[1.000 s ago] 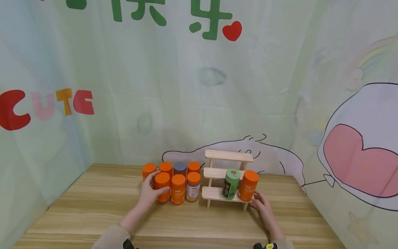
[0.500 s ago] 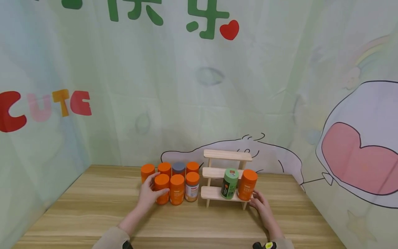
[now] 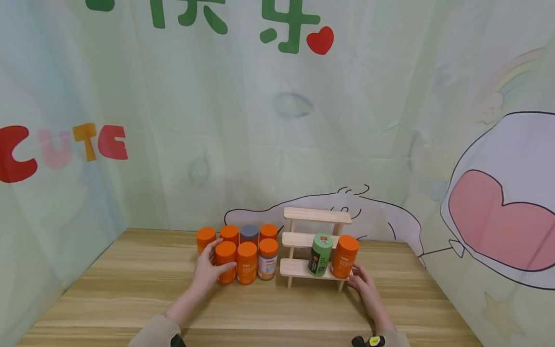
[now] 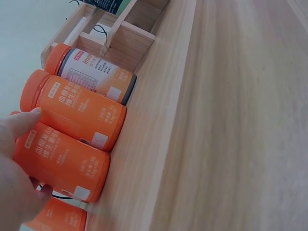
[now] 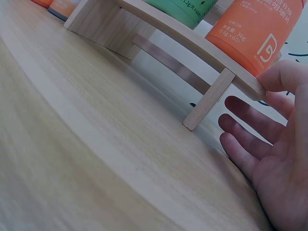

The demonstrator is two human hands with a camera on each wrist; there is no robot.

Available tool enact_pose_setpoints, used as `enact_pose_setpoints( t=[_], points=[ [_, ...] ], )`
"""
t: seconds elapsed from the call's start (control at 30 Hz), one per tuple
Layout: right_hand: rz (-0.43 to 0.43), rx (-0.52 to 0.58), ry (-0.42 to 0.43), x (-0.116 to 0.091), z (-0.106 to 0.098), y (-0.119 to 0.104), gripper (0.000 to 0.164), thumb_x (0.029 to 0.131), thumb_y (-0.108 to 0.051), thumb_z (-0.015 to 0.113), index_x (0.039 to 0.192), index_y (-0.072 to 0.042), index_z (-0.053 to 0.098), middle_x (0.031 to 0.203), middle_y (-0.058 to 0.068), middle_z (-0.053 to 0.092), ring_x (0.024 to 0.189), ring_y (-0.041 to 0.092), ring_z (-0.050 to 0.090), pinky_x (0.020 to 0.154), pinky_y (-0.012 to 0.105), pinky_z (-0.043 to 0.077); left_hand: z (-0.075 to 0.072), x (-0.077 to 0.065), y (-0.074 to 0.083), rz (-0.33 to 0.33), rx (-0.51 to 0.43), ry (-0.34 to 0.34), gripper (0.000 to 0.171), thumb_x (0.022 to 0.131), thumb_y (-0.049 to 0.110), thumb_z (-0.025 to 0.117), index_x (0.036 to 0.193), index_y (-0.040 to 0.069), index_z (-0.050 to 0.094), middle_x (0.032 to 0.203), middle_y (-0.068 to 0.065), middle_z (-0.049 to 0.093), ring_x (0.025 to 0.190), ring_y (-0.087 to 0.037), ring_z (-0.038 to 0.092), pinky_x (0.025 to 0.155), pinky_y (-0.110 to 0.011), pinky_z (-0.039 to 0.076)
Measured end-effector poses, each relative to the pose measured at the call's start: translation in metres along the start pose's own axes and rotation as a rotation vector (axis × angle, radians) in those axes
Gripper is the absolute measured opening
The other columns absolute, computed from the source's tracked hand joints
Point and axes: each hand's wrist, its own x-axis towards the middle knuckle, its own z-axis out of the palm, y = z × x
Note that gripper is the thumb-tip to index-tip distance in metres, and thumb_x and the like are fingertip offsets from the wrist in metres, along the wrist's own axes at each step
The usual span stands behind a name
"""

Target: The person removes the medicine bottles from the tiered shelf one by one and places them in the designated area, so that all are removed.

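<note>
My left hand grips an orange jar at the left end of a front row. In the left wrist view, the thumb lies across its upper side and the fingers curl round behind. Beside it stand a second orange jar and a clear jar with an orange lid. My right hand holds the right end of a three-tier wooden stand between thumb and index finger; the other fingers hang loose below. A green jar and an orange jar stand upright on its lowest shelf.
Behind the front row are more orange-lidded jars and one with a blue-grey lid. The stand's top shelf rises near the printed curtain at the back of the wooden table.
Both hands keep their places on the jar and the stand. The head view has shifted slightly; the gripped jar appears to have come very slightly forward.
</note>
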Motion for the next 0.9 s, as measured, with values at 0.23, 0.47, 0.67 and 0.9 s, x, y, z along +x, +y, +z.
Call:
enact_pose_setpoints(
  t=[0.23, 0.47, 0.67, 0.9],
  points=[
    [0.000, 0.007, -0.004, 0.000, 0.000, -0.001, 0.049, 0.097, -0.004, 0.042, 0.143, 0.012, 0.033, 0.125, 0.025, 0.051, 0.090, -0.003, 0.057, 0.083, 0.019, 0.052, -0.001, -0.002, 0.009, 0.011, -0.032, 0.001, 0.073, 0.081, -0.001, 0.076, 0.144, -0.005, 0.038, 0.149, -0.027, 0.040, 0.142, -0.040, 0.033, 0.118, -0.051, 0.025],
    [0.008, 0.000, -0.001, 0.000, 0.000, -0.002, 0.049, 0.097, -0.003, 0.043, 0.143, 0.012, 0.033, 0.124, 0.024, 0.052, 0.090, -0.003, 0.057, 0.083, 0.020, 0.052, -0.004, -0.004, 0.024, -0.004, -0.064, 0.046, 0.067, 0.083, 0.004, 0.076, 0.140, -0.004, 0.043, 0.143, -0.024, 0.048, 0.138, -0.036, 0.041, 0.117, -0.049, 0.030],
    [-0.001, -0.007, -0.005, 0.000, -0.001, -0.001, 0.048, 0.098, -0.004, 0.042, 0.142, 0.013, 0.034, 0.124, 0.025, 0.052, 0.090, -0.003, 0.057, 0.083, 0.020, 0.052, -0.004, -0.005, 0.038, 0.019, -0.065, 0.076, 0.064, 0.084, 0.007, 0.076, 0.139, -0.003, 0.045, 0.143, -0.024, 0.049, 0.136, -0.036, 0.044, 0.115, -0.048, 0.033],
    [0.001, -0.012, 0.000, 0.001, 0.000, 0.001, 0.047, 0.098, -0.006, 0.043, 0.141, 0.012, 0.035, 0.124, 0.026, 0.052, 0.090, -0.002, 0.058, 0.083, 0.020, 0.053, 0.001, -0.001, 0.049, 0.044, -0.066, 0.148, 0.052, 0.085, 0.009, 0.075, 0.132, 0.000, 0.054, 0.136, -0.019, 0.056, 0.128, -0.029, 0.049, 0.111, -0.043, 0.037]
  ],
)
